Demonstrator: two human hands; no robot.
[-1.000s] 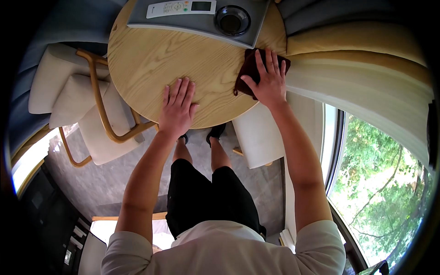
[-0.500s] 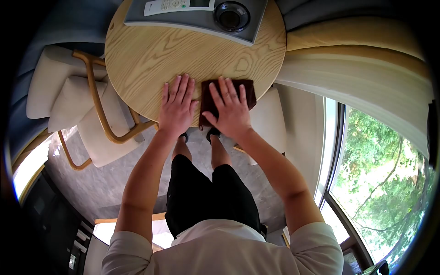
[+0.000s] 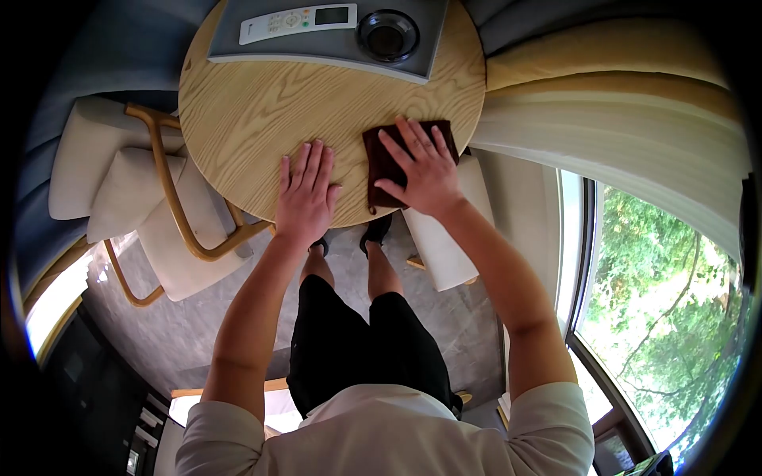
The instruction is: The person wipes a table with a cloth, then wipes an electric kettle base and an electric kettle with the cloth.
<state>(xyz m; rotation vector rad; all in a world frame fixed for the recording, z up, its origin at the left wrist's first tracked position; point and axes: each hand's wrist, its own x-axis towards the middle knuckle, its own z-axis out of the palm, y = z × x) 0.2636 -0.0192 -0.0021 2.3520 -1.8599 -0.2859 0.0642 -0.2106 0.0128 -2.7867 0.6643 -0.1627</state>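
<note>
A folded dark brown cloth (image 3: 382, 166) with a small loop at its near corner lies on the round wooden table (image 3: 262, 111), close to the right part of the near edge. My right hand (image 3: 429, 181) rests flat on top of it, fingers spread, thumb pointing left. To the left, my left hand (image 3: 305, 198) lies palm down at the table's near edge with its fingers stretched out and nothing in it. A gap of bare wood separates that hand from the cloth.
At the table's far side a grey tray (image 3: 317, 60) bears a white remote control (image 3: 295, 22) and a dark glass ashtray (image 3: 388, 36). A wooden-armed chair (image 3: 182, 238) stands left, a pale seat (image 3: 444, 246) right. Curtains and a window (image 3: 659, 317) border the right side.
My right hand and the cloth under it have moved right and slightly away from me. My left hand stays at the near edge. The view has shifted a little.
</note>
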